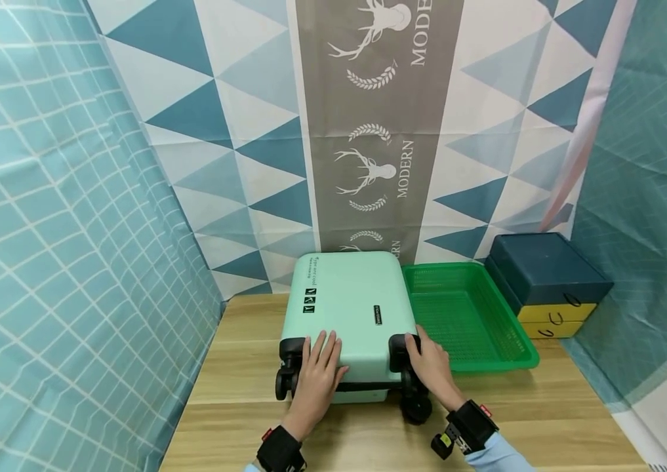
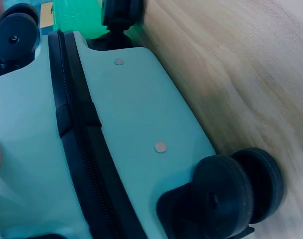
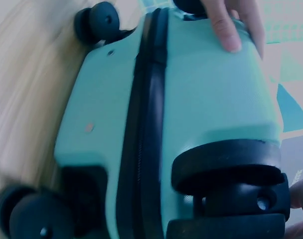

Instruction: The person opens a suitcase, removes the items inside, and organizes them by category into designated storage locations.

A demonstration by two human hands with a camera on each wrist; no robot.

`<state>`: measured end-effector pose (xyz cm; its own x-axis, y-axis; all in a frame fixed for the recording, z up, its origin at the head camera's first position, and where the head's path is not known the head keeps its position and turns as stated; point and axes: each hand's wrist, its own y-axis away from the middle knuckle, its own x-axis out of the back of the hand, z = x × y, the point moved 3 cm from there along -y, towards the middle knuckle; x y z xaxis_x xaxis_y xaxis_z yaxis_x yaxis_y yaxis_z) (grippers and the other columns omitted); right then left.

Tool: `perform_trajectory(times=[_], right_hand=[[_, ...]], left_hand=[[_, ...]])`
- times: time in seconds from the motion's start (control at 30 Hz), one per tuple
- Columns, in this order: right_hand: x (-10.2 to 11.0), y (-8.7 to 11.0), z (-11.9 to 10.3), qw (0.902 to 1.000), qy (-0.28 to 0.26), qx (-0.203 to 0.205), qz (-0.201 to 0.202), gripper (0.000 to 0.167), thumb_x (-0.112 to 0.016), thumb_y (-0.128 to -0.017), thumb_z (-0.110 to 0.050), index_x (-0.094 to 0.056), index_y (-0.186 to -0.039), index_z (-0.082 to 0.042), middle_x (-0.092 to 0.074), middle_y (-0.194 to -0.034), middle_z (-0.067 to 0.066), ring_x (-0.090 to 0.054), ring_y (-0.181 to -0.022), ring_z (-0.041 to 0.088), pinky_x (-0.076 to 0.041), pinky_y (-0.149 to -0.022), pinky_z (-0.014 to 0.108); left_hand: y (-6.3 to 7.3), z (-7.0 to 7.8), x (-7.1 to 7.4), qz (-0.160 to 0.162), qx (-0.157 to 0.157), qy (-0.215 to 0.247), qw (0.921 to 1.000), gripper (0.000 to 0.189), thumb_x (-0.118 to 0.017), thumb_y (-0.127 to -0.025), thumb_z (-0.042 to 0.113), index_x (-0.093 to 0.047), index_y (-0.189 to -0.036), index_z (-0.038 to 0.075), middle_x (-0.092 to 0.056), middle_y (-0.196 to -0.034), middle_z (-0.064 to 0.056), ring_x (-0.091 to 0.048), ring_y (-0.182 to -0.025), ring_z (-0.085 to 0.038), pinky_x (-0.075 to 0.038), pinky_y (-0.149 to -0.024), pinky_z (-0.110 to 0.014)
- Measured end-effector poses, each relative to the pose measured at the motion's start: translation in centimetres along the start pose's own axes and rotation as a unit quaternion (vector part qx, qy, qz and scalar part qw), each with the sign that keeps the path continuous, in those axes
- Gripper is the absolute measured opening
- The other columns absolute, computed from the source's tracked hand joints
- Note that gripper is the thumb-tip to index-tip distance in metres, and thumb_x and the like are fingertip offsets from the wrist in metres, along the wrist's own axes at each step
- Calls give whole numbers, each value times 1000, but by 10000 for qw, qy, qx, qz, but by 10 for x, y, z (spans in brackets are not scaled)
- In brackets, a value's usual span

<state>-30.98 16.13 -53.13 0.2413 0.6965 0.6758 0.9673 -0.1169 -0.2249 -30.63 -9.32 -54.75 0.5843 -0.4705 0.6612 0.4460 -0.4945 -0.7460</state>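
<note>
Blue-and-white patterned fabric [image 1: 239, 105] at the back, with pale blue gridded cloth [image 1: 44, 229] down the left; below, wood-grain worktop [image 1: 221, 419]; near its middle, mint suitcase [image 1: 339, 301], flat on its broad side, wheeled end nearest; just to the right, green plastic basket [image 1: 457, 328], with stacked dark blue and yellow boxes [image 1: 545, 265] beyond.

On the mint suitcase, left hand [image 1: 318, 377], laid over the near edge towards the left corner, fingers straight on top, grip not closed round anything; at the right corner, right hand [image 1: 435, 367], thumb over the black corner guard [image 1: 398, 354] and fingers along the side, grip apparently closed on that corner; across the near end, black zip [image 3: 141, 134] with no gap showing; jutting out there, black wheels [image 1: 416, 408]; smallest, black stickers [image 1: 309, 300] on the top face.

Step in hand, at a guess: steadying or positioning the mint suitcase; next move, seemingly calling for firm, even hold at both near corners before any lift, slide or turn.
</note>
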Motion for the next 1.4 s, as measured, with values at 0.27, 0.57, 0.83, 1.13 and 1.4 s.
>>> perform_trajectory(times=[0.27,0.57,0.83,1.13,1.4], right_hand=[[6,-1,-27,9989,-198,-75,415,65,-42,-106,-40,-31,-150,7,-66,-92,29,-57,-59,26,-46,-60,44],[5,-19,-66,9861,-613,1216,949,57,-33,-108,-44,-29,-157,-14,-65,-111,18,-24,-43,19,-14,-49,34],[27,-11,-159,9712,-783,2115,764,45,-41,-109,-26,-44,-148,-4,-66,-103,11,-51,-65,13,-35,-62,30],[7,-11,-194,9318,-885,3486,486,39,-42,-108,-18,-51,-143,-3,-44,-148,20,-38,-140,34,-26,-113,51],[4,-12,-190,9090,-79,4089,805,42,-46,-107,-22,-49,-146,-9,-44,-150,16,-37,-140,36,-26,-114,49]], left_hand=[[2,-8,6,400,119,-35,9991,51,-36,-108,31,-54,-136,-7,-51,-139,-26,-48,-128,-44,-32,-106,-61],[5,-34,22,566,525,215,9968,60,-39,-107,43,-42,-147,-1,-40,-146,-30,-38,-133,-50,-23,-110,-62],[13,-56,36,1219,965,389,9871,88,-55,-93,62,-38,-146,-6,-38,-146,-33,-37,-131,-51,-24,-104,-69],[21,-53,52,2002,258,363,9787,89,-67,-90,53,-25,-153,6,-32,-141,-42,-32,-131,-58,-20,-101,-74],[18,-52,55,2143,55,-98,9767,66,-63,-95,38,-33,-151,21,-34,-136,-45,-36,-124,-62,-27,-98,-71]])
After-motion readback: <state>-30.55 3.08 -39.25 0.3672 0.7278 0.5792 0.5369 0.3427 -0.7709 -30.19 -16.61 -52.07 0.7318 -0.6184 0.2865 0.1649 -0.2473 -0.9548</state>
